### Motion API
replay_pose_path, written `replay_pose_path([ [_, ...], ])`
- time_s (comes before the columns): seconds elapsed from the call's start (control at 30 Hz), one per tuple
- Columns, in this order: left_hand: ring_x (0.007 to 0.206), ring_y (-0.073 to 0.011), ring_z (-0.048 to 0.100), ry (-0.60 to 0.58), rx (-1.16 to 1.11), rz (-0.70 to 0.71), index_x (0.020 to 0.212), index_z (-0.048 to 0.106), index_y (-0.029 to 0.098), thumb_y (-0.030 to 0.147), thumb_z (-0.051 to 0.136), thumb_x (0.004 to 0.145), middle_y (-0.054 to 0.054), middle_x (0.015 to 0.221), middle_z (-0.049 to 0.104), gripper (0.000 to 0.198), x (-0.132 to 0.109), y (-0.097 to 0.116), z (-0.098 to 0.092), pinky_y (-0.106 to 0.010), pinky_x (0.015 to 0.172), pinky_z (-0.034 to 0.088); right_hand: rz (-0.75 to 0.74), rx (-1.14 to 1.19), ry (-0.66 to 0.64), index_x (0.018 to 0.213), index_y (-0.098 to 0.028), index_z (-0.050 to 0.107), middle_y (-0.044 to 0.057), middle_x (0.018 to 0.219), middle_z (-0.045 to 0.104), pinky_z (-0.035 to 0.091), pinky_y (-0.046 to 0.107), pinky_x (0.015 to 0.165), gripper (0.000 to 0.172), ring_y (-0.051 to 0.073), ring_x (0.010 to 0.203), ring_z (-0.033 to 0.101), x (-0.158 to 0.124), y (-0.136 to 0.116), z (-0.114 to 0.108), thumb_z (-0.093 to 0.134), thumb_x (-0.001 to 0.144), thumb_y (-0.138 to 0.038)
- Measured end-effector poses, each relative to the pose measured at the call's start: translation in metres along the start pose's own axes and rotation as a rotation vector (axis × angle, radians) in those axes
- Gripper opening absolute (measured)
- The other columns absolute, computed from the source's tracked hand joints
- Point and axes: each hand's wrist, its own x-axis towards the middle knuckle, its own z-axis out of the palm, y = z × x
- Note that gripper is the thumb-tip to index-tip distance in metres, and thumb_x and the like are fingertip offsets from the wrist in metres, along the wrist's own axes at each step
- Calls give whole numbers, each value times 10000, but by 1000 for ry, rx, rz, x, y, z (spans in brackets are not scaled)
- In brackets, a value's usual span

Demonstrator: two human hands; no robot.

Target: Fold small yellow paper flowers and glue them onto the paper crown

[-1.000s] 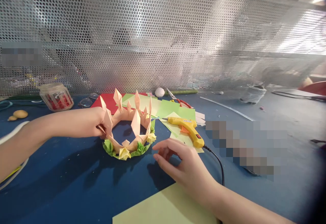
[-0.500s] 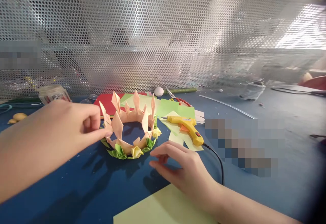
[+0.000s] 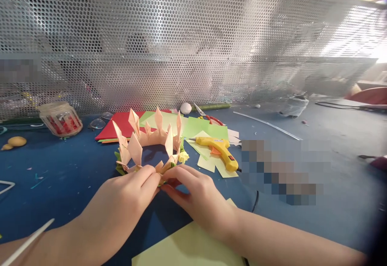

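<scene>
A peach folded-paper crown [image 3: 135, 149] with pointed tips stands on the blue table, decorated along its outside with green paper leaves and a pale yellow paper flower [image 3: 183, 157]. My left hand [image 3: 128, 199] is closed at the crown's front edge, its fingertips mostly hidden behind the knuckles. From the right, my right hand [image 3: 196, 189] pinches the same front part, thumb below and fingers above. Both sets of fingertips meet there and cover the front flower and leaves. Just right of the crown lies a yellow glue gun [image 3: 218, 147] on paper pieces.
Behind the crown lie red paper [image 3: 110, 128], green sheets [image 3: 205, 128] and red-handled scissors [image 3: 208, 116]. A glass jar [image 3: 60, 118] and glasses [image 3: 98, 122] are at the left. Pale green paper [image 3: 181, 248] lies in front. A perforated metal screen [image 3: 193, 48] borders the back.
My left hand has moved from the crown's left side to its front, beside the right hand. My right hand has come in from just off the crown to grip its front edge.
</scene>
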Motion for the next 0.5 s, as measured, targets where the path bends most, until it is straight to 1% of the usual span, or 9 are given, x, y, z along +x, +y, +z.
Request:
replay_pose_path([
  [0.07, 672, -287, 785, -13, 7, 59, 802, 754, 130, -84, 423, 743, -98, 783, 793, 399, 0, -2, -1, -333, 465, 648, 15, 31, 33, 966, -213, 664, 40, 901, 728, 599, 265, 675, 154, 166, 739, 715, 0, 1, 2, 632, 879, -90],
  [0.17, 705, -309, 792, -12, 8, 105, 817, 753, 122, -73, 388, 769, -119, 805, 799, 417, 0, -3, -3, -348, 451, 652, 20, 74, 58, 970, -233, 671, 25, 911, 745, 605, 255, 694, 172, 154, 747, 726, -1, 3, 4, 623, 879, -94],
  [0.33, 727, -299, 800, 31, -3, 104, 873, 754, 99, -68, 325, 840, -129, 820, 803, 462, 4, -4, -3, -390, 540, 683, 43, 105, 89, 915, -227, 681, 17, 860, 758, 606, 259, 673, 131, 153, 709, 726, 0, 2, 3, 624, 878, -114],
  [0.43, 729, -289, 802, 33, -3, 104, 896, 757, 103, -82, 305, 829, -119, 843, 807, 493, 5, -5, -2, -407, 576, 689, 63, 117, 94, 887, -230, 683, 8, 838, 759, 609, 256, 666, 125, 149, 694, 726, 2, 1, 3, 619, 879, -123],
  [0.5, 732, -292, 802, 31, -2, 105, 905, 760, 106, -81, 301, 825, -117, 854, 808, 502, 5, -5, -2, -411, 568, 689, 73, 128, 94, 871, -228, 682, 4, 822, 758, 608, 249, 653, 126, 145, 681, 724, 3, 1, 2, 620, 874, -120],
])
